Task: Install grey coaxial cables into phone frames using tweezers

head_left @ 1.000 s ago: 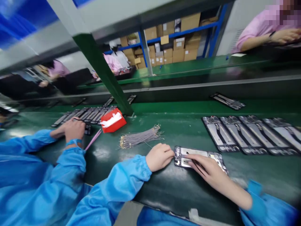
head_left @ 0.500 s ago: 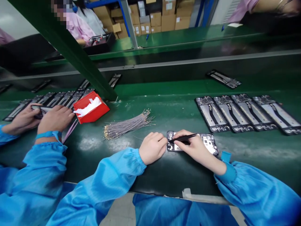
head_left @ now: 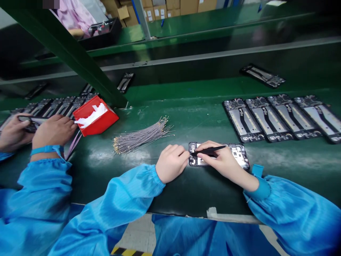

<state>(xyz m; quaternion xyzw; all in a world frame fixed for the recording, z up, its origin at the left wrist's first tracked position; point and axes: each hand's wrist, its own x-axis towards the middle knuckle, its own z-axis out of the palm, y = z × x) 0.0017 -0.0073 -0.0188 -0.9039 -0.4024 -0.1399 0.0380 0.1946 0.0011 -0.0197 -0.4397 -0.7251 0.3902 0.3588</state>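
An opened phone (head_left: 239, 156) lies flat on the green bench (head_left: 186, 195). The right hand (head_left: 225, 161) pinches black tweezers (head_left: 211, 150) over its left end; the left hand (head_left: 171, 163) curls there, its hold impossible to tell. Grey cables (head_left: 142, 137) lie bundled beyond.

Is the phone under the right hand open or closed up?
Open. The phone shows bare circuit parts and a silver plate, with no cover over them. The right hand holds dark tweezers over it.

Pale glare on green bench (head_left: 295, 160), fairly sharp centre, edges stretched wide
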